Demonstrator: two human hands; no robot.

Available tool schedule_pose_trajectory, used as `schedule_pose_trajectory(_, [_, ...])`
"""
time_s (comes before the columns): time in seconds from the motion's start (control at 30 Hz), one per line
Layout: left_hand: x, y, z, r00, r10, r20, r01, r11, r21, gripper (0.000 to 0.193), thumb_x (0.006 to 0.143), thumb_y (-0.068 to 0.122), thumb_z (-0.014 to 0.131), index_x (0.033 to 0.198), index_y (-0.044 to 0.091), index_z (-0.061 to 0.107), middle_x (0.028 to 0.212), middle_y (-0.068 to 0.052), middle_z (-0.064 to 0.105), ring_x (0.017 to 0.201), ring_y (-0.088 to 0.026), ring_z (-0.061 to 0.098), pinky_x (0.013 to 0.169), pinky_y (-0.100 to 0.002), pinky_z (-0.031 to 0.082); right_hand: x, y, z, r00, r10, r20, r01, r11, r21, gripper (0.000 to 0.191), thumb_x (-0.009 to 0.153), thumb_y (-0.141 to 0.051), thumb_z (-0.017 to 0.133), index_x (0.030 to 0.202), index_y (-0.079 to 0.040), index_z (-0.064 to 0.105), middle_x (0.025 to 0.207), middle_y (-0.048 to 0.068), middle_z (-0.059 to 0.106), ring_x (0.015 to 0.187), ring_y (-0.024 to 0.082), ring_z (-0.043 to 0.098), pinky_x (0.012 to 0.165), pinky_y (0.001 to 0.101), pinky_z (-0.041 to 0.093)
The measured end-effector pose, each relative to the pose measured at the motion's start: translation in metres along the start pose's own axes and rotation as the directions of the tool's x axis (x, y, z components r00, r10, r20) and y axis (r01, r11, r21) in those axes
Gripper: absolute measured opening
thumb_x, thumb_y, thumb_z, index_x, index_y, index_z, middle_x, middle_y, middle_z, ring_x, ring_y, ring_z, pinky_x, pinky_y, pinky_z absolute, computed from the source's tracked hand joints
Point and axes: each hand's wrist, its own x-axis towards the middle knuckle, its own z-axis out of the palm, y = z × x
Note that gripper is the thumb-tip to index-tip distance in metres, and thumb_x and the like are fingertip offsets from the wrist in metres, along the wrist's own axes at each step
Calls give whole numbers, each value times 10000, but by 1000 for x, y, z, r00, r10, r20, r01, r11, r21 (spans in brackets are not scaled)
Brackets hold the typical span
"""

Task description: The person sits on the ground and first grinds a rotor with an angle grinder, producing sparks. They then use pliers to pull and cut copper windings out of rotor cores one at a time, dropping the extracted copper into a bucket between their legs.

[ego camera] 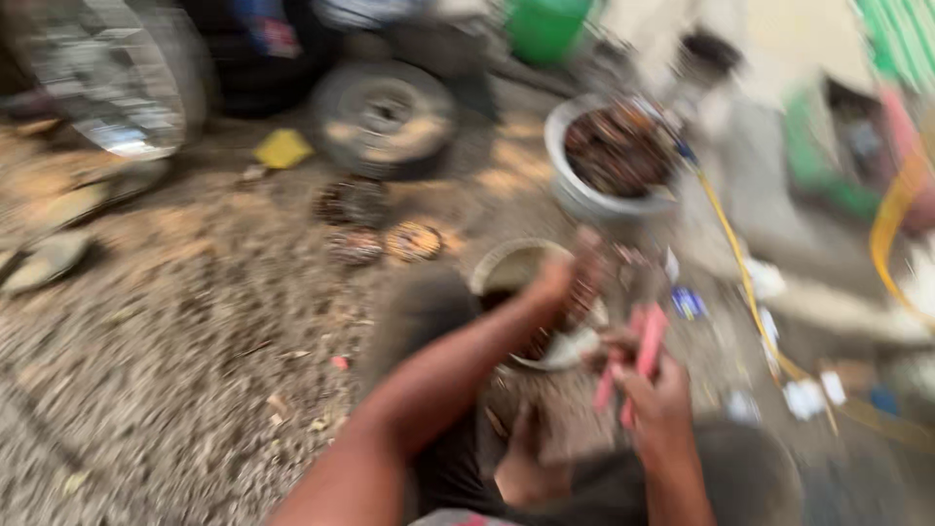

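The picture is motion-blurred. My left hand (557, 280) reaches over a small round bowl (502, 265) on the ground and grips a dark rusty part (587, 276) above it. My right hand (660, 401) is closed around a tool with pink-red handles (643, 353), whose tip points up toward that part. My knees and a bare foot (523, 468) show at the bottom.
A larger grey basin (577, 191) filled with rusty metal parts stands behind. Round rusty parts (353, 203) lie on the gravel beside a small wheel (385, 115). A yellow hose (742, 268) runs along the right. A green container (545, 27) sits at the back.
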Motion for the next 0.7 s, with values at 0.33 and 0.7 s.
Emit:
schedule_pose_trajectory(0.33, [-81,62,9,986,162,-47,-152,973,171,614,835,774,595,737,168,621,602,-11,614,470,-152,570,452,-302,478,32,17,17,997,-3,-75,-5,993,-114,283,950,-231,726,1144,-31,772,749,31,584,694,106,534,650,320,483])
schedule_pose_trajectory(0.7, [-67,84,-3,994,-87,60,53,899,435,690,787,800,525,684,130,657,643,-71,726,461,-190,619,423,-328,474,11,63,-6,991,25,128,-10,994,-112,552,941,-282,686,1417,-26,573,1290,101,705,1168,167,627,1027,332,461])
